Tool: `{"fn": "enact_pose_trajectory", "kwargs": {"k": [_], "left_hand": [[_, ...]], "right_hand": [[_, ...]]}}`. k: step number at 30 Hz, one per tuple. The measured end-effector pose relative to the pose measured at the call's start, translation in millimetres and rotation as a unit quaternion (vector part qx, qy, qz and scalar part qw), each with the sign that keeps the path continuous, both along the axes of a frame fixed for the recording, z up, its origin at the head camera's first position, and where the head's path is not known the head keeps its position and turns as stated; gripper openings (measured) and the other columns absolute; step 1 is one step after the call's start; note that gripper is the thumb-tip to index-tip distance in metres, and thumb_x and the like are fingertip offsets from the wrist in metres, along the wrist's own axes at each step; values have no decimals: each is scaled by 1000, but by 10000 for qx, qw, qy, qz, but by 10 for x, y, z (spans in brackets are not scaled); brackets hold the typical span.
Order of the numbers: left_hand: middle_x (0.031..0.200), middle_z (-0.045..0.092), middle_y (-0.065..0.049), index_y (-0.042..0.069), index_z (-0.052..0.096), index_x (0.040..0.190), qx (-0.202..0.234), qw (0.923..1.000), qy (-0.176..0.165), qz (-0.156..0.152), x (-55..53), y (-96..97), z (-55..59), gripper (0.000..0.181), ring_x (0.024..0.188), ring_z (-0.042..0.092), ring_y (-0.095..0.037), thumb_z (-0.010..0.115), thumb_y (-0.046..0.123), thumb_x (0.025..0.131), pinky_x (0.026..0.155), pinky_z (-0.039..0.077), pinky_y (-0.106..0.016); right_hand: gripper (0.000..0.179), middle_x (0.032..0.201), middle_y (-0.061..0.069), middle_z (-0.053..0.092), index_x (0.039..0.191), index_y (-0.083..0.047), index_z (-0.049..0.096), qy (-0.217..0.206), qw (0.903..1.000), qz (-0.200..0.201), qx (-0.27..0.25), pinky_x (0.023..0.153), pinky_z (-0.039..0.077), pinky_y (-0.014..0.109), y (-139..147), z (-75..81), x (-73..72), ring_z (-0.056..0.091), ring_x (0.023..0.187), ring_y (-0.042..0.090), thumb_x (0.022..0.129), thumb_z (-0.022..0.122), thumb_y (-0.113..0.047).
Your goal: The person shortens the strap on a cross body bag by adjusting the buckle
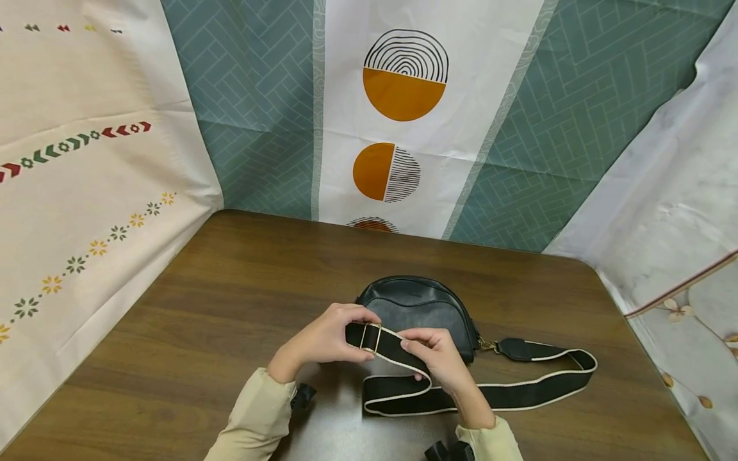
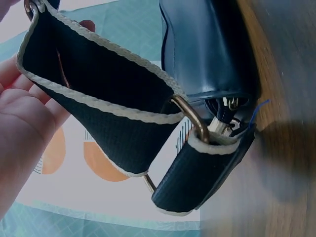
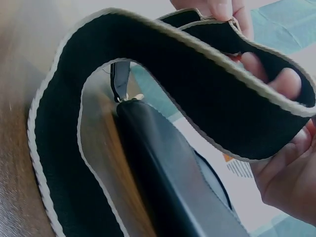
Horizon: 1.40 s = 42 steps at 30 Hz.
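Note:
A black half-moon handbag [image 1: 412,310] stands on the table. Its black webbing strap [image 1: 536,390], edged in white, runs from a gold clasp [image 1: 487,345] on the right and folds back in front of the bag. My left hand [image 1: 328,336] pinches the strap at a gold slider buckle [image 1: 371,337], thumb below and fingers above. Just to the right, my right hand [image 1: 441,362] grips a loop of the strap between thumb and fingers. In the left wrist view, the strap [image 2: 113,84] bends through a metal ring [image 2: 192,118] near the bag's end [image 2: 212,49].
The brown wooden table [image 1: 230,282] carries the bag and the strap's slack. Behind it hangs a teal and white patterned cloth [image 1: 254,115]. Printed white cloths [image 1: 86,224] border the left and right sides.

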<state>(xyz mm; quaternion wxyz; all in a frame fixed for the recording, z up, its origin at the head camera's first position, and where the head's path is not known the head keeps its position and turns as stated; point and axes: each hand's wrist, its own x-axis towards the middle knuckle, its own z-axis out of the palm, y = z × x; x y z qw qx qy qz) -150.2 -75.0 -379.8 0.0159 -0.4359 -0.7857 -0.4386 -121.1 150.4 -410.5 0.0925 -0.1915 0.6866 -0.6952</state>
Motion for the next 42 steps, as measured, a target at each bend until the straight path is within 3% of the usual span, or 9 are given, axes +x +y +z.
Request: {"fn": "enact_pose_trajectory", "kwargs": {"k": [5, 8, 11, 13, 30, 36, 42], "left_hand": [[89, 62, 0, 4, 62, 100, 108, 9999, -20, -55, 18, 31, 6, 39, 77, 53, -7, 76, 13, 65, 66, 46, -21], [89, 62, 0, 3, 61, 100, 190, 9998, -56, -79, 20, 41, 3, 38, 76, 54, -7, 75, 11, 65, 65, 46, -22], [88, 62, 0, 3, 61, 100, 227, 9996, -116, -87, 27, 50, 2, 38, 75, 54, -7, 76, 11, 65, 64, 46, -21], [88, 62, 0, 3, 61, 99, 239, 9995, -156, -100, 32, 55, -2, 38, 74, 54, -7, 76, 11, 65, 64, 46, -20], [90, 64, -4, 0, 60, 100, 362, 9984, -166, -412, 58, 99, -4, 39, 79, 57, -6, 77, 12, 67, 67, 47, -22], [89, 63, -3, 2, 61, 99, 204, 9989, -231, -343, 82, 119, 34, 39, 74, 56, -4, 78, 15, 66, 62, 46, -19], [94, 60, -1, 3, 63, 98, 169, 9993, 230, -253, 74, 103, 34, 41, 85, 54, -9, 81, 18, 64, 73, 46, -24]], "right_hand": [[23, 71, 1, 65, 95, 23, 54, -408, 9985, 0, -375, 35, 39, 18, -31, -8, 14, 49, 38, 6, 84, 56, 2], [12, 70, 2, 65, 90, 6, 65, -527, 9968, -31, -597, 35, 40, 17, -41, -14, 19, 50, 38, 6, 83, 56, 3], [22, 70, 3, 65, 85, -12, 70, -623, 9946, 40, -829, 36, 40, 17, -51, -22, 23, 51, 38, 6, 84, 55, 4], [26, 69, 2, 65, 85, -16, 71, -648, 9934, 115, -943, 37, 41, 17, -60, -26, 26, 52, 39, 6, 84, 54, 4], [28, 66, -2, 63, 79, -15, 69, -494, 9883, 169, -1431, 38, 40, 15, -186, -32, 60, 50, 40, 4, 85, 52, 6], [25, 65, -1, 63, 78, -15, 68, -463, 9887, 139, -1420, 38, 40, 15, -227, -11, 66, 51, 40, 4, 85, 53, 5], [23, 67, 1, 64, 80, -14, 67, -568, 9899, 88, -1298, 39, 42, 17, -227, -17, 73, 52, 41, 6, 86, 53, 4]]}}
